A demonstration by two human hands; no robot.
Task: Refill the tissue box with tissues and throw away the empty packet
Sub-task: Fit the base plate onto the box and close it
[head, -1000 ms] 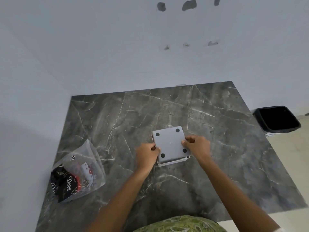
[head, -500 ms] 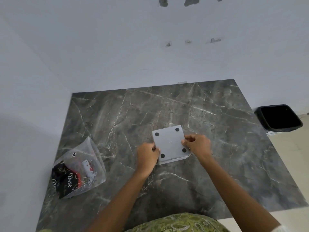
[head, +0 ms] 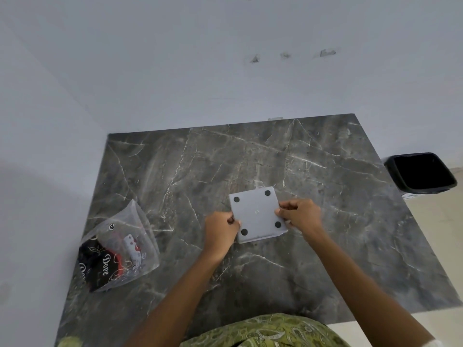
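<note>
Fingers (head: 231, 219) of the left hand (head: 220, 230) are curled closed against the left edge of the tissue box (head: 258, 213); fingers of the right hand (head: 299, 214) are likewise closed, pinching the box's right edge. Both hands grip the box from opposite sides.

Tissue box: grey, square, lying near the middle of the dark marble table (head: 325, 246), its underside facing the camera. Four round black feet (head: 267, 193) sit at its corners. A thin pale edge shows along its near side. Whether tissues are inside cannot be determined from this face.

Left side of table: a clear plastic packet (head: 120, 249) with black, red and white print lies near the left wall (head: 37, 171), well apart from the box. Its mouth points toward the far end of the table. It looks flat and slack; contents, if any, cannot be confirmed through the print.

Centre: nothing lies between the packet and the hands; bare marble only.

Right, off the table: a black bin (head: 421, 172) stands on the pale floor beside the table's far right corner, its interior dark and unreadable.

Near edge: a green patterned garment (head: 265, 331) is cut off by the frame bottom. Both forearms cross the near table area and cover parts of its surface.
</note>
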